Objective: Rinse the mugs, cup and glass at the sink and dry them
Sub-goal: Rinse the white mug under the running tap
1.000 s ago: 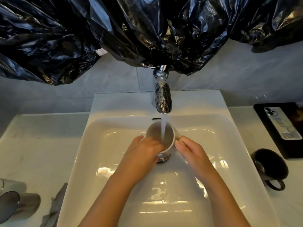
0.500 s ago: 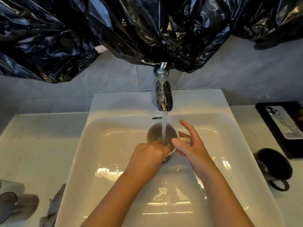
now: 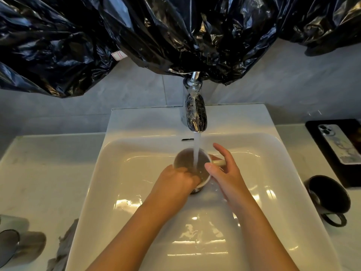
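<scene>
A white mug with a dark inside sits under the running tap in the white sink, and water pours into it. My left hand reaches over the near rim with its fingers inside the mug. My right hand holds the mug's handle, thumb at the rim, index finger stretched out. A black mug lies on its side on the counter to the right. On the far left lie a grey cup on its side and a glass.
Black plastic sheeting hangs above the tap. A grey cloth lies by the sink's left edge. A phone rests on a black tray at the back right. Pale countertop runs on both sides.
My left hand has slid its fingers over the rim into the mug. My right hand has shifted from the mug's side to its handle, index finger extending.
</scene>
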